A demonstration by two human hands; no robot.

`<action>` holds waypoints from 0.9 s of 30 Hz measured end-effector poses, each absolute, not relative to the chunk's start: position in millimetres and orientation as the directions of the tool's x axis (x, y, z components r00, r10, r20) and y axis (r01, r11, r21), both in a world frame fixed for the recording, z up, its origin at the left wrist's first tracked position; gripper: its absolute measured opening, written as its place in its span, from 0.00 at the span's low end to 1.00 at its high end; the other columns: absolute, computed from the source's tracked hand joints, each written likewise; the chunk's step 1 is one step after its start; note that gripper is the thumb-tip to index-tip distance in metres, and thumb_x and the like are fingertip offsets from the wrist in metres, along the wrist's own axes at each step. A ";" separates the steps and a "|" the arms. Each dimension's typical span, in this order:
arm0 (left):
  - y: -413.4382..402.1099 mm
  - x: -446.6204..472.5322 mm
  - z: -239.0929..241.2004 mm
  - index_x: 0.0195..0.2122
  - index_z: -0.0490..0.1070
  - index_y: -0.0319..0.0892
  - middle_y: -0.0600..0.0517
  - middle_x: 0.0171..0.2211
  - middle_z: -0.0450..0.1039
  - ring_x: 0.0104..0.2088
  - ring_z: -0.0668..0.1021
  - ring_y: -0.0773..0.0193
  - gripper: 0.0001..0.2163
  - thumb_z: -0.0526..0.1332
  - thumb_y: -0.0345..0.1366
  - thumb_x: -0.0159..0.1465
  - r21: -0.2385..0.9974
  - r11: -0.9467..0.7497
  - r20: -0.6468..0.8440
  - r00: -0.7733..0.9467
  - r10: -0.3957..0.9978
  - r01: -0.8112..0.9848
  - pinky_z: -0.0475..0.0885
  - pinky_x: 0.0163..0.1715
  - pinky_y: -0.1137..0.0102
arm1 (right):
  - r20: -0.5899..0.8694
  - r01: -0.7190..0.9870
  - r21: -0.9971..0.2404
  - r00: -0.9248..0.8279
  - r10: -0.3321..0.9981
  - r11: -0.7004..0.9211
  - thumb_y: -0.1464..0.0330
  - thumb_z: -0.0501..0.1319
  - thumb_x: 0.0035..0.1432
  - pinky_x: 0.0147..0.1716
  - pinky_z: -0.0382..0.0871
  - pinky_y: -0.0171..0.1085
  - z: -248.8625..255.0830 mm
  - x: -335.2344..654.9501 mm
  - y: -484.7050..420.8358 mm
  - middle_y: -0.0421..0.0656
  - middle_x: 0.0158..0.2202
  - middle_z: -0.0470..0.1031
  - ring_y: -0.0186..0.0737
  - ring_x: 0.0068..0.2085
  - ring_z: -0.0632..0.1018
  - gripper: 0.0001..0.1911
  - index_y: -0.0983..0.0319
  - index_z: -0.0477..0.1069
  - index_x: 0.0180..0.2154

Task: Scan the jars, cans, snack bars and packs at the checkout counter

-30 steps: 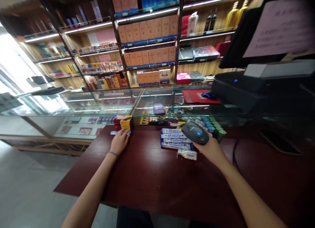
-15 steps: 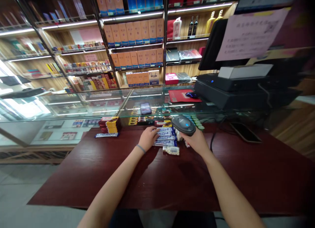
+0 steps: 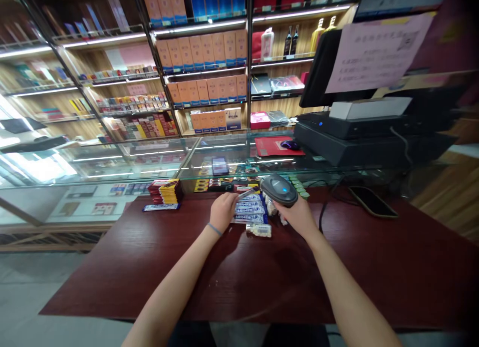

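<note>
My right hand (image 3: 297, 214) is wrapped round the handle of a dark grey barcode scanner (image 3: 279, 189) with a blue light on top. The scanner's head hangs over the right ends of several blue-and-white stick packets (image 3: 250, 210) lying side by side. Fingers of my left hand (image 3: 223, 208) pinch the left end of one slim packet (image 3: 246, 192), tilted up above the row at its far side. Just in front of the row, a small clear bottle (image 3: 259, 230) with pale contents and a barcode label lies on its side. Other small packages are partly hidden behind the scanner.
A stack of red-and-yellow packs (image 3: 164, 191) stands on the left of the brown desk (image 3: 149, 267), with one blue-and-white packet (image 3: 160, 207) before it. A phone (image 3: 372, 202) lies at right. Behind are a glass counter (image 3: 157, 160), a monitor (image 3: 324, 67) and a mouse (image 3: 290, 145).
My left hand has raised the far packet's end off the row; before, its fingers rested on the packets. The scanner stays in my right hand in nearly the same place.
</note>
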State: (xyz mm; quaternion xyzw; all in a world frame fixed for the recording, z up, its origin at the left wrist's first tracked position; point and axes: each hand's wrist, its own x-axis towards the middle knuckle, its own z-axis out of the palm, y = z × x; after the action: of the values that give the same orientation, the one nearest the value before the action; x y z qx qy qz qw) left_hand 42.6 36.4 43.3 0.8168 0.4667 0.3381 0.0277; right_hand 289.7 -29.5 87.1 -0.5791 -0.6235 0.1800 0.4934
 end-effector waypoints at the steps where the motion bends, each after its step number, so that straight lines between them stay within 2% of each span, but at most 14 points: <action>1: 32.6 34.7 45.3 0.48 0.76 0.44 0.45 0.43 0.78 0.45 0.77 0.58 0.16 0.49 0.41 0.73 0.433 -0.541 0.557 0.257 0.790 0.721 0.69 0.50 0.66 | 0.407 0.544 -0.799 0.176 0.896 0.256 0.57 0.64 0.55 0.35 0.76 0.41 87.2 288.8 -29.4 0.50 0.36 0.82 0.51 0.39 0.83 0.20 0.62 0.72 0.46; 3: 27.3 16.9 45.8 0.48 0.76 0.44 0.46 0.45 0.78 0.47 0.77 0.58 0.16 0.51 0.42 0.72 0.599 -0.479 0.559 0.093 0.824 0.642 0.70 0.51 0.66 | 0.415 0.545 -0.802 0.209 0.886 0.247 0.58 0.64 0.53 0.37 0.76 0.42 86.6 286.0 -29.2 0.50 0.38 0.82 0.52 0.42 0.82 0.21 0.62 0.72 0.46; 4: 26.1 8.0 44.4 0.47 0.76 0.44 0.46 0.44 0.79 0.47 0.78 0.58 0.15 0.52 0.43 0.71 0.697 -0.428 0.512 0.018 0.859 0.575 0.71 0.50 0.67 | 0.420 0.546 -0.800 0.215 0.882 0.248 0.58 0.64 0.53 0.38 0.76 0.42 85.7 283.9 -29.1 0.50 0.38 0.82 0.53 0.42 0.82 0.22 0.62 0.72 0.47; 6: 25.9 -7.7 39.0 0.46 0.77 0.43 0.47 0.40 0.80 0.42 0.80 0.57 0.15 0.55 0.44 0.69 0.896 -0.260 0.310 -0.089 0.947 0.359 0.74 0.41 0.67 | 0.423 0.546 -0.800 0.222 0.878 0.247 0.58 0.64 0.53 0.38 0.76 0.42 82.7 278.3 -29.0 0.49 0.38 0.82 0.53 0.43 0.82 0.23 0.61 0.70 0.49; 8: 26.7 -18.7 32.5 0.46 0.76 0.40 0.46 0.35 0.81 0.36 0.82 0.58 0.16 0.59 0.46 0.66 0.997 -0.033 0.039 -0.084 0.996 0.067 0.75 0.32 0.69 | 0.418 0.547 -0.801 0.221 0.881 0.243 0.59 0.64 0.53 0.37 0.75 0.43 78.5 271.5 -29.3 0.48 0.39 0.82 0.52 0.43 0.82 0.25 0.60 0.68 0.51; 10: 26.6 -25.1 27.2 0.46 0.75 0.38 0.44 0.34 0.81 0.32 0.82 0.59 0.18 0.63 0.47 0.63 0.976 0.142 -0.145 -0.008 0.989 -0.165 0.74 0.27 0.72 | 0.408 0.558 -0.793 0.188 0.894 0.244 0.60 0.65 0.53 0.38 0.75 0.43 73.9 263.9 -30.1 0.47 0.40 0.82 0.51 0.43 0.82 0.25 0.58 0.67 0.52; 12: 25.4 -28.0 24.0 0.45 0.75 0.36 0.43 0.34 0.81 0.31 0.81 0.61 0.19 0.67 0.46 0.61 0.936 0.220 -0.211 0.062 0.976 -0.274 0.74 0.26 0.73 | 0.370 0.587 -0.769 0.090 0.925 0.251 0.61 0.65 0.52 0.39 0.74 0.42 70.0 256.2 -31.7 0.45 0.40 0.82 0.50 0.43 0.82 0.25 0.56 0.66 0.52; 17: 24.2 -29.1 20.7 0.46 0.76 0.35 0.42 0.35 0.81 0.33 0.82 0.61 0.18 0.68 0.43 0.61 0.917 0.277 -0.253 0.118 0.960 -0.288 0.73 0.24 0.75 | 0.240 0.673 -0.689 -0.138 0.961 0.269 0.63 0.68 0.48 0.36 0.74 0.40 65.5 239.1 -38.5 0.41 0.40 0.82 0.51 0.40 0.83 0.29 0.52 0.66 0.53; 22: 27.0 -28.0 18.8 0.48 0.76 0.35 0.40 0.41 0.81 0.35 0.83 0.58 0.19 0.68 0.43 0.60 0.922 0.274 -0.260 0.088 0.962 -0.272 0.75 0.25 0.73 | 0.244 0.731 -0.610 -0.194 0.950 0.306 0.66 0.68 0.46 0.36 0.73 0.40 60.9 233.9 -40.3 0.41 0.37 0.83 0.54 0.41 0.83 0.27 0.52 0.71 0.51; 27: 25.6 -29.1 21.4 0.45 0.77 0.35 0.42 0.38 0.80 0.36 0.84 0.59 0.20 0.70 0.45 0.58 0.908 0.283 -0.262 0.109 0.959 -0.308 0.73 0.24 0.76 | 0.269 0.703 -0.632 -0.196 0.943 0.327 0.66 0.67 0.48 0.36 0.74 0.40 58.9 235.8 -39.4 0.41 0.37 0.83 0.52 0.41 0.83 0.25 0.52 0.71 0.51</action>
State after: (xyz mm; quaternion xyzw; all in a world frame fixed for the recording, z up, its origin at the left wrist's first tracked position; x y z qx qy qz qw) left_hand -29.1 25.6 21.4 0.3533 0.4606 0.4832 0.6554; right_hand 235.8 -39.4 58.9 -0.5487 -0.7500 0.1888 0.3175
